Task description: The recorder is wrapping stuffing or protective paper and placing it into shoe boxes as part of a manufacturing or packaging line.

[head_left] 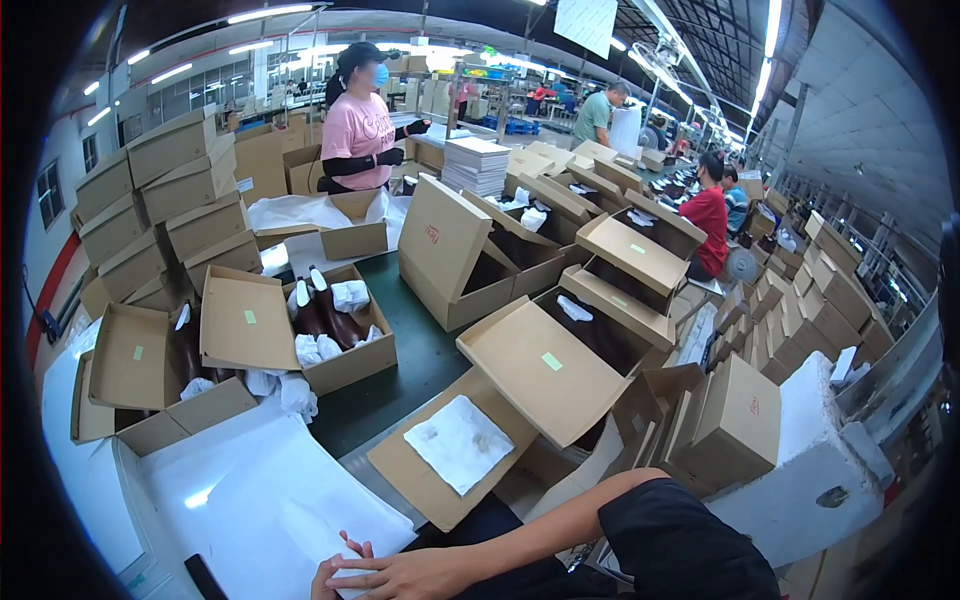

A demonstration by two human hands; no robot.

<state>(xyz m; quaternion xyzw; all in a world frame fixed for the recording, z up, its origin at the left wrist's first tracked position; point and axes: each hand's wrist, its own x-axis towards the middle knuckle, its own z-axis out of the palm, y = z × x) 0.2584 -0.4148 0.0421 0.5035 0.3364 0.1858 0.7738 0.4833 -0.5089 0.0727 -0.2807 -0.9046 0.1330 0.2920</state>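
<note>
At the lower edge, my right hand (pixel 425 573) reaches across from the right, its fingers closed over a small wad of white tissue paper (pixel 349 574). My left hand (pixel 324 579) is against the wad's other side, mostly cut off by the frame. Both hands are right beside a stack of white paper sheets (pixel 250 480). Ahead of them, a cardboard lid (pixel 400 462) lies flat with a stained white cloth or paper (pixel 460 443) on it. An open shoebox (pixel 350 370) on the left holds dark brown boots (pixel 325 312) and crumpled white paper.
Another open shoebox (pixel 215 410) with boots stands at the far left. Open boxes (pixel 545 365) line the green table (pixel 425 350). Stacked boxes rise at the left (pixel 130 240) and right (pixel 735 420). A person in pink (pixel 355 135) stands across; others work farther back.
</note>
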